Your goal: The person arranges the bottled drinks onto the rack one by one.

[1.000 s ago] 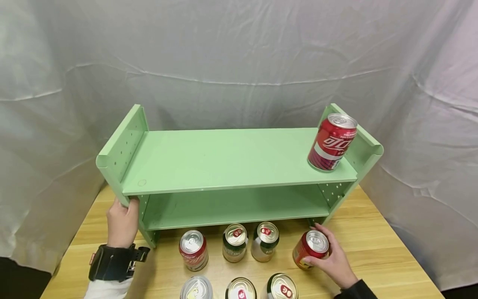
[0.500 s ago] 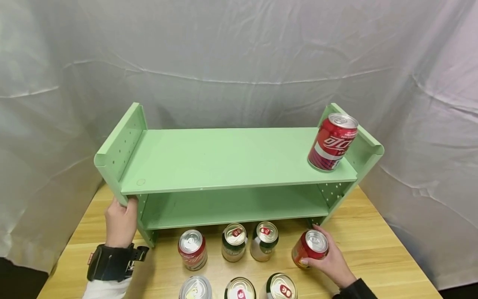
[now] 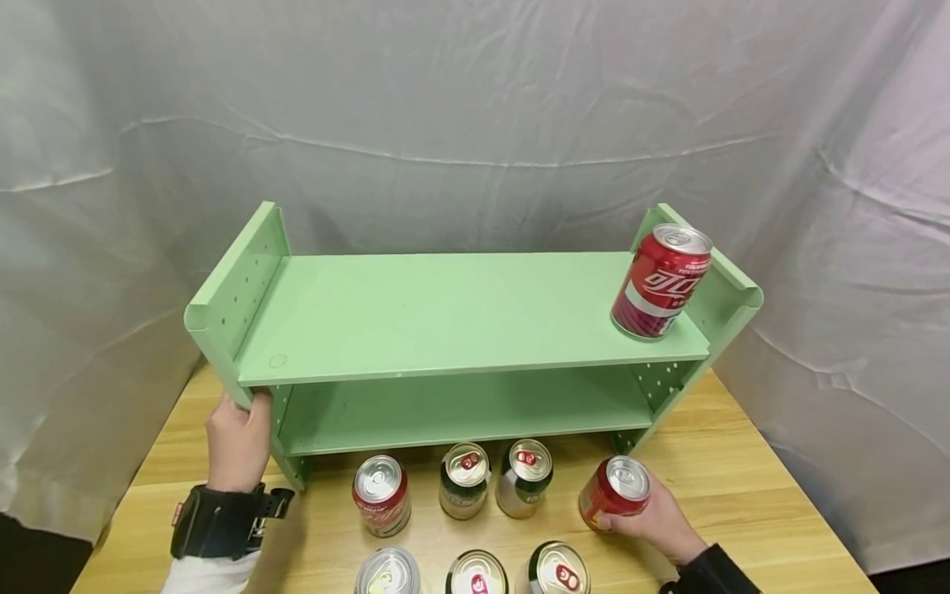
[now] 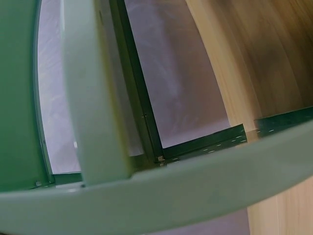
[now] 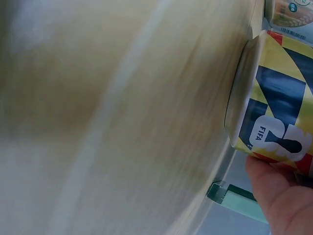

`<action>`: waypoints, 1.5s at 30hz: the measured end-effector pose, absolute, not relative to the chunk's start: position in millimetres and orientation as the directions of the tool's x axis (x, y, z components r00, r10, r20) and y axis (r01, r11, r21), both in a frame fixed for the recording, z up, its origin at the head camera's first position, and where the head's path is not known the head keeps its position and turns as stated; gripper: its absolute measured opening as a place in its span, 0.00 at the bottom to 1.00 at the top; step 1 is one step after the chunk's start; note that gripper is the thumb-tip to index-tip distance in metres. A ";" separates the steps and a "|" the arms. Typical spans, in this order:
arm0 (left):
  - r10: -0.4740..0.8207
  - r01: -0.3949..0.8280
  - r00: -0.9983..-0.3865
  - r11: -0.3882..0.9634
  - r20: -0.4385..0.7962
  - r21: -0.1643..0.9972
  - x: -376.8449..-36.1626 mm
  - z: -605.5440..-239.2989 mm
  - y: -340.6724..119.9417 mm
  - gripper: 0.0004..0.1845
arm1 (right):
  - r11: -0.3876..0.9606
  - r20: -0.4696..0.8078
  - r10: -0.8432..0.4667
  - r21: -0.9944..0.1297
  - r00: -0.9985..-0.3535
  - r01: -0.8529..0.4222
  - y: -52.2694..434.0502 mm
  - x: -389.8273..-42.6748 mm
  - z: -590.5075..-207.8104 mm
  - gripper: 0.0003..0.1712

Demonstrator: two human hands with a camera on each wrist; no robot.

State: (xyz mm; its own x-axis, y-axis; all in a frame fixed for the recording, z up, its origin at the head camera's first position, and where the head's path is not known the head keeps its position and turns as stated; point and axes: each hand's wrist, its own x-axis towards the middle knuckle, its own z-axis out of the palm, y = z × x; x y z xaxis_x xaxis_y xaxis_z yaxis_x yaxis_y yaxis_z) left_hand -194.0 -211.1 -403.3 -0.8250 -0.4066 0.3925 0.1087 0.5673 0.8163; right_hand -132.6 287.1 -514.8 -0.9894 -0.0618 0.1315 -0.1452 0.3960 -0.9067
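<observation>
My left hand (image 3: 239, 441) grips the left upright of a two-tier green metal shelf (image 3: 445, 313), just under its upper board; some fingers are hidden behind the metal. In the left wrist view the shelf frame (image 4: 161, 205) fills much of the picture. Low on the right, my right hand (image 3: 662, 521) holds a red soda can (image 3: 613, 495) by its side, thumb at the front and the other fingers mostly hidden. The right wrist view shows that can's yellow and blue checked side (image 5: 283, 98) with a FIFA mark, its base close to the wooden table.
One large red soda can (image 3: 660, 285) stands at the right end of the upper board. Left of the held can are another red can (image 3: 382, 499) and two green-and-silver cans (image 3: 525, 483). Several more cans (image 3: 557, 573) line the front edge. Grey cloth (image 3: 475, 124) hangs behind.
My right hand's fingertips, seen earlier at the can's far side, are now hidden behind it. The shelf's left end and my left hand sit slightly farther left in the view.
</observation>
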 end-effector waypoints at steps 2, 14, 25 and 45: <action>-0.405 0.107 -0.826 0.570 0.393 0.814 -194.3 -402.8 -210.9 0.10 | 0.408 0.131 -0.053 -0.902 -0.990 -0.141 287.2 -133.0 -514.8 0.41; -0.414 0.086 -0.831 0.565 0.372 0.820 -193.7 -401.6 -210.5 0.09 | 0.395 0.175 -0.053 -0.901 -0.983 -0.182 284.5 -132.4 -511.9 0.42; -0.413 0.098 -0.827 0.563 0.381 0.821 -195.2 -404.0 -210.2 0.07 | 0.538 0.069 0.060 -0.843 -0.996 -0.026 281.3 -129.0 -491.6 0.44; -0.428 0.092 -0.818 0.563 0.384 0.821 -192.8 -401.7 -211.2 0.08 | 0.685 0.177 0.142 -0.728 -0.974 -0.033 258.7 -107.8 -430.6 0.45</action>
